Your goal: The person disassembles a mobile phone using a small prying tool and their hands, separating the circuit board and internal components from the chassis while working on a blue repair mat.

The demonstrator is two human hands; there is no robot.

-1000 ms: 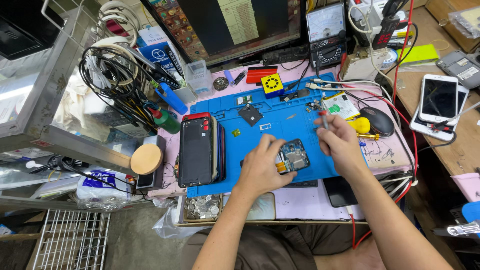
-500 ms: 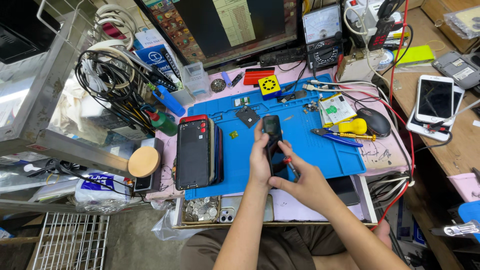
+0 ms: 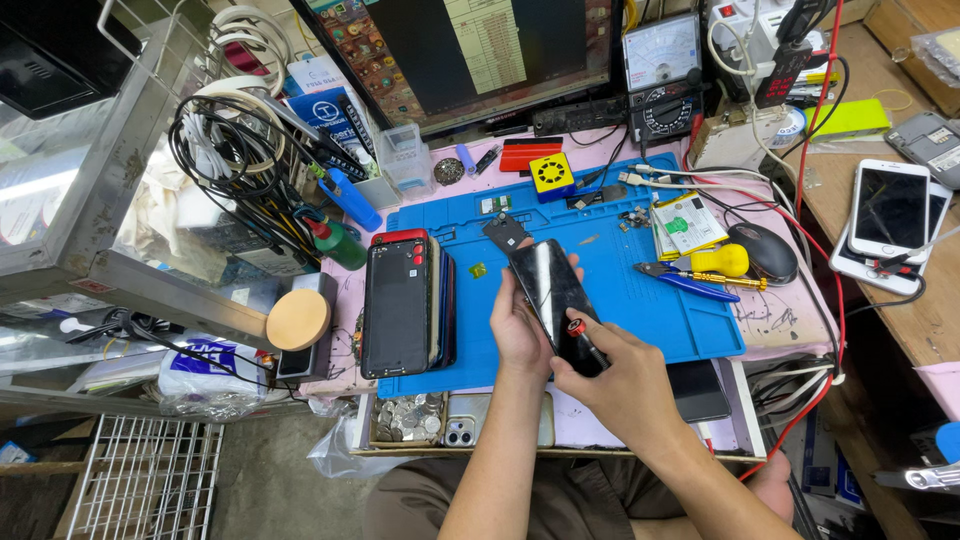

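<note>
A black phone (image 3: 556, 300) is held above the blue mat (image 3: 660, 300) by the left hand (image 3: 520, 330); a red-capped screwdriver (image 3: 585, 342) is pressed to its lower end by the right hand (image 3: 620, 385). Stacked phones (image 3: 400, 305) lie at the mat's left edge

Bright, even overhead light fell on the bench; glare streaked the phone (image 3: 556, 300); edges bowed with wide-angle distortion; focus stayed sharp.
</note>
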